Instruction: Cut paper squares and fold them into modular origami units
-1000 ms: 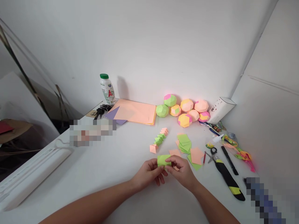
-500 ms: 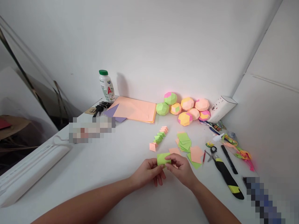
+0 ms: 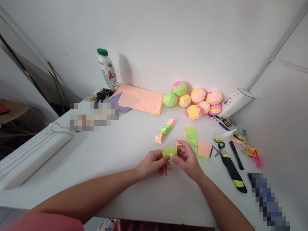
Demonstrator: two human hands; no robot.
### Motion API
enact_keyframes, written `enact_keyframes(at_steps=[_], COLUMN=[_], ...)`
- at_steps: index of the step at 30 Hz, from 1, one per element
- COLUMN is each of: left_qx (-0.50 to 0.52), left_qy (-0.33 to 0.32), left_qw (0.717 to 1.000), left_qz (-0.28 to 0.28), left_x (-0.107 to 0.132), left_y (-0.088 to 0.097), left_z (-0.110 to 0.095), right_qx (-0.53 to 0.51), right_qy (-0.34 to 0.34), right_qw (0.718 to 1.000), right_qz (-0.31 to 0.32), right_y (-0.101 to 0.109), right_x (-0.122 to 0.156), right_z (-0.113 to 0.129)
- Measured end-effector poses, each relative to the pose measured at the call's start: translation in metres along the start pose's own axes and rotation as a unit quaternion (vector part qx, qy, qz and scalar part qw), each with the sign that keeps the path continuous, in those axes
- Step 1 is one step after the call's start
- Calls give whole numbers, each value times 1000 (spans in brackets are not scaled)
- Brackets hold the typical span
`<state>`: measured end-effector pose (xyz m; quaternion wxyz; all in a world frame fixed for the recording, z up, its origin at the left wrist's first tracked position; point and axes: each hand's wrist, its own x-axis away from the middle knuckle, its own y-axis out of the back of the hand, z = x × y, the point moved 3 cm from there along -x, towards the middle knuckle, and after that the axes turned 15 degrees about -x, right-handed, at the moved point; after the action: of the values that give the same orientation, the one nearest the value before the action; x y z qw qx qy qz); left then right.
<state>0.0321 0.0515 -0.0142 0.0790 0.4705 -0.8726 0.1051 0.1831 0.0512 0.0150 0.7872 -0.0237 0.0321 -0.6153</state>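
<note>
The left hand grips the left end of a green paper, thumb at its lower edge. The right hand pinches the same paper at its right end. The paper sits between both hands, above the white table, near its front edge. Beyond the paper, a row of folded papers, pink and green, stands on the table. Green squares lie overlapping beyond the right hand, beside a pink square. Scissors and a black pen lie farther right. Multicoloured paper balls sit toward the wall.
</note>
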Motion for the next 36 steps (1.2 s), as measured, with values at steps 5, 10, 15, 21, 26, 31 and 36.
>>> enact_keyframes(at_steps=[5, 10, 15, 21, 26, 31, 36], left_qx=[6, 14, 25, 10, -12, -54, -99], left_qy=[-5, 0, -1, 12, 4, -11, -22], left_qw=[1000, 1000, 999, 1000, 1000, 998, 995], left_qz=[-8, 4, 20, 22, 17, 2, -10], left_x=[0, 0, 0, -1, -2, -2, 1], left_y=[2, 2, 4, 3, 0, -2, -5], left_z=[1, 0, -1, 0, 0, 6, 10], right_qx=[6, 15, 11, 8, -4, 23, 94], right_qy=[-96, -128, -124, -117, -112, -141, -125], right_qw=[995, 992, 992, 993, 993, 989, 987], right_qz=[32, 17, 6, 2, 32, 37, 20], right_y=[-1, 1, 0, -2, -4, -3, -1], right_x=[-2, -1, -2, 0, 0, 1, 2], right_z=[-2, -2, -3, -3, -7, -13, -13])
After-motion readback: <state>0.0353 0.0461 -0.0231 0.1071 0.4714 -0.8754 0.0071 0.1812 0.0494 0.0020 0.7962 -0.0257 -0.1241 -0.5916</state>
